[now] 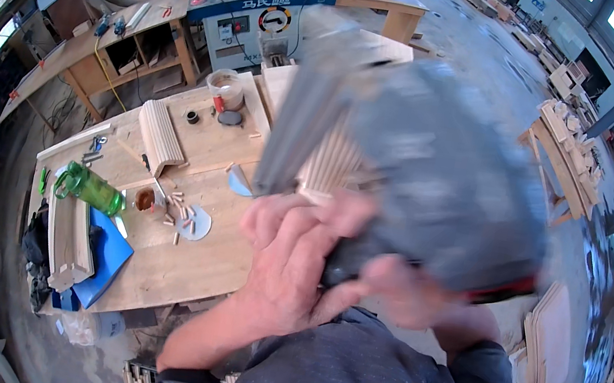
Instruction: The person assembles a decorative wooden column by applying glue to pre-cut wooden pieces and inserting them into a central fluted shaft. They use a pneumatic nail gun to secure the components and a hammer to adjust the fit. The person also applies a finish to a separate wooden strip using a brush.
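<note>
Head view: both hands, left hand [286, 265] and right hand [408, 290], grip one blurred grey power tool [440, 173], possibly a nailer, above the counter [191, 253]; one green bottle [92, 189] lies there.

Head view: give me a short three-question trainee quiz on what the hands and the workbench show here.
1. True or false: both hands are closed on the grey power tool raised close to the camera.
2. Which lies nearest the left end of the wooden workbench? A) a red bucket B) a green bottle C) a yellow helmet
3. Fill in: small wooden ______ lie scattered beside a round grey disc.

Key: 1 true, as far as the motion blur allows: the left hand wraps the dark handle and the right hand sits under the body. 2 B. 3 dowels.
</note>
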A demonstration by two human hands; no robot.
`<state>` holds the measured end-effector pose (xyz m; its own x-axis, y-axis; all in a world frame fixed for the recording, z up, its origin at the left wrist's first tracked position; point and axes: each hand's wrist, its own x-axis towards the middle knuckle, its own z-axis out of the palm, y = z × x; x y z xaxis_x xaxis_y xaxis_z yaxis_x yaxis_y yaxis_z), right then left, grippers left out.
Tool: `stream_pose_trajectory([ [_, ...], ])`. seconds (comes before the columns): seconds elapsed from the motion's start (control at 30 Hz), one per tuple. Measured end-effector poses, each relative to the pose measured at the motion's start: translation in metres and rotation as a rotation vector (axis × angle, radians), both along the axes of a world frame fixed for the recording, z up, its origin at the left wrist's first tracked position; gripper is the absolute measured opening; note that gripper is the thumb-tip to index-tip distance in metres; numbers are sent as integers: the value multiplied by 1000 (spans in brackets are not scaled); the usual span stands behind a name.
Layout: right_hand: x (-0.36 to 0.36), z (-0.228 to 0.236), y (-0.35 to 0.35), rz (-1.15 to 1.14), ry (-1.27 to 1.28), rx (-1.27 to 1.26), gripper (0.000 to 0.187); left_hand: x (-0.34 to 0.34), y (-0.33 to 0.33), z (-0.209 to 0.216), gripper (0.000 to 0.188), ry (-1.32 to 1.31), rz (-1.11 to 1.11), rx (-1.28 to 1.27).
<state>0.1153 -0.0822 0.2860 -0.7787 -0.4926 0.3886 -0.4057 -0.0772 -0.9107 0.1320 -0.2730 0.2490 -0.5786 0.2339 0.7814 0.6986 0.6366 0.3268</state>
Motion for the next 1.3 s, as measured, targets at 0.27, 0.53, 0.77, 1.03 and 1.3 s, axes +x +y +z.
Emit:
stream_pose_trajectory([
  [0.27,-17,147,115,-401,24,102,58,-164,-19,52,95,-527,-225,701],
  [0.53,-75,193,105,-409,15,807,51,-233,-3,50,139,-706,-826,544],
  [0.77,-124,214,85,-415,42,1116,50,-246,11,30,91,-679,-878,532],
  [1.03,-134,217,66,-416,14,1223,44,-246,6,28,56,-515,-848,396],
  [1.3,-137,223,45,-431,11,1203,41,-246,2,23,54,-559,-878,456],
])
